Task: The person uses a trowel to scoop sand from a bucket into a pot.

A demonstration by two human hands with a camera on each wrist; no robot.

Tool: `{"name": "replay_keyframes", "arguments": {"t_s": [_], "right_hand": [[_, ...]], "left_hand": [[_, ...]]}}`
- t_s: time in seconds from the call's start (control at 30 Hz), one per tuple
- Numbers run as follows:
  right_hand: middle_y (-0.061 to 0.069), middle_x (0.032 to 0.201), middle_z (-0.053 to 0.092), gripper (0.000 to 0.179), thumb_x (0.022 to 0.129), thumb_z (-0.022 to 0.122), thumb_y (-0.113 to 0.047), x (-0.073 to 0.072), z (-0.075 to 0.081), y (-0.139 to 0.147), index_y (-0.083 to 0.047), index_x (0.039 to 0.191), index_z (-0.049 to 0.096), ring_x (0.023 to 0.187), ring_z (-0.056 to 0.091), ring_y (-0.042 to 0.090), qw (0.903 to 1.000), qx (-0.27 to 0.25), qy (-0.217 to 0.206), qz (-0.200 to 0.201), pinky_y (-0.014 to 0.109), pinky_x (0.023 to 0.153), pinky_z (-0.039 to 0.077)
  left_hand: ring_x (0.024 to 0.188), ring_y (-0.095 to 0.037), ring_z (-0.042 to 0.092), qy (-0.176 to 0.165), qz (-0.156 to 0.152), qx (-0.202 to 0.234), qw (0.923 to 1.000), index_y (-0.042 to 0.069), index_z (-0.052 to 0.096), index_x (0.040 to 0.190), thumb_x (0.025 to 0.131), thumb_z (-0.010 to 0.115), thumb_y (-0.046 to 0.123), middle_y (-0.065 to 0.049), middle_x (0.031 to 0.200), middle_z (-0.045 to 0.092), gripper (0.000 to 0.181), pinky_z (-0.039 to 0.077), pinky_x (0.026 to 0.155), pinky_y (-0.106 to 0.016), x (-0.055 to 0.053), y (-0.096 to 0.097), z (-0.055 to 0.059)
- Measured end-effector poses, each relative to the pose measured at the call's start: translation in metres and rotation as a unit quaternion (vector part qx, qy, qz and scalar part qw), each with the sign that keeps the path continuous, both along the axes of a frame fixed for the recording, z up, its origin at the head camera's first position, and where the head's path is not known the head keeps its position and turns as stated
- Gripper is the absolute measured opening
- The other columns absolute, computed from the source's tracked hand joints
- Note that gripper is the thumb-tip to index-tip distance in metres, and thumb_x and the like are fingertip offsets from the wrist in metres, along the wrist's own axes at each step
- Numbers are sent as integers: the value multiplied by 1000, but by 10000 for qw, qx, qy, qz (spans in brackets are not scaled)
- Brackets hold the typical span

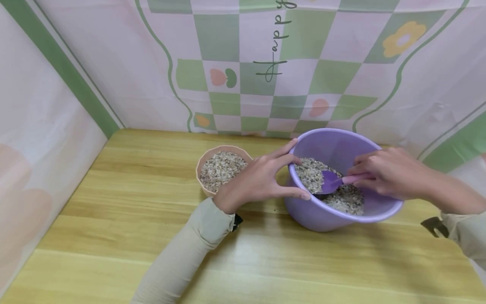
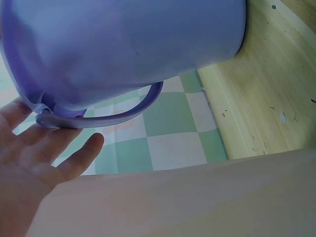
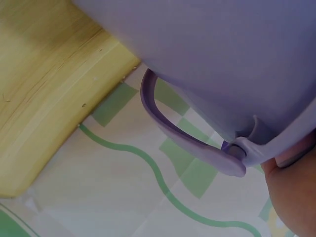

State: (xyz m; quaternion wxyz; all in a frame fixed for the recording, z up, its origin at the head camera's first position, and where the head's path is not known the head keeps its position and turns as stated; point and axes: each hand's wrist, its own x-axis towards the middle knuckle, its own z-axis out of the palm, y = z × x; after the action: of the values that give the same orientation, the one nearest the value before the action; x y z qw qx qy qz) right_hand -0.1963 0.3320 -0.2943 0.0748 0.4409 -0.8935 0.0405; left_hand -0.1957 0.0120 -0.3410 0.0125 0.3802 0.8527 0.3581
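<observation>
A purple bucket (image 1: 311, 211) stands on the right of the table, with grey-and-white gravel (image 1: 347, 200) inside. My left hand (image 1: 262, 177) grips its left rim, fingers over the edge and thumb spread toward the front. In the left wrist view, the fingers lie beside the bucket's handle (image 2: 123, 117), which hangs down along the far side. My right hand (image 1: 392, 173) holds the pink handle of a small purple shovel (image 1: 331, 182). The shovel's blade lies in the bucket at the gravel, partly sunk in it. Behind my left wrist sits a peach bowl (image 1: 199, 169) full of similar gravel.
The wooden table (image 1: 125, 219) meets a checkered cloth backdrop (image 1: 258, 76) right behind the bucket and bowl. A pale cloth side wall (image 1: 45, 147) rises along the left edge. Small specks (image 2: 283, 117) are scattered on the wood near the bucket.
</observation>
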Motion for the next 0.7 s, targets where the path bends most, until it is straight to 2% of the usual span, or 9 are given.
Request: {"name": "replay_keyframes", "arguments": {"t_s": [0.4, 0.7], "right_hand": [[-12, 87, 71, 32, 63, 90, -15, -1, -1, -1, -20, 93, 80, 62, 63, 0, 10000, 49, 39, -27, 25, 53, 53], [-8, 91, 74, 31, 65, 90, -17, -2, -1, -1, -21, 94, 80, 68, 69, 12, 9998, 109, 17, -178, 37, 59, 55]], "left_hand": [[136, -25, 47, 29, 33, -8, 10000, 26, 60, 131, 76, 70, 72, 23, 160, 3, 73, 45, 106, -42, 0, 0, 0], [134, -24, 49, 51, 10, 9, 10000, 26, 60, 131, 76, 71, 72, 22, 161, 3, 73, 46, 105, -39, 0, 1, -1]]}}
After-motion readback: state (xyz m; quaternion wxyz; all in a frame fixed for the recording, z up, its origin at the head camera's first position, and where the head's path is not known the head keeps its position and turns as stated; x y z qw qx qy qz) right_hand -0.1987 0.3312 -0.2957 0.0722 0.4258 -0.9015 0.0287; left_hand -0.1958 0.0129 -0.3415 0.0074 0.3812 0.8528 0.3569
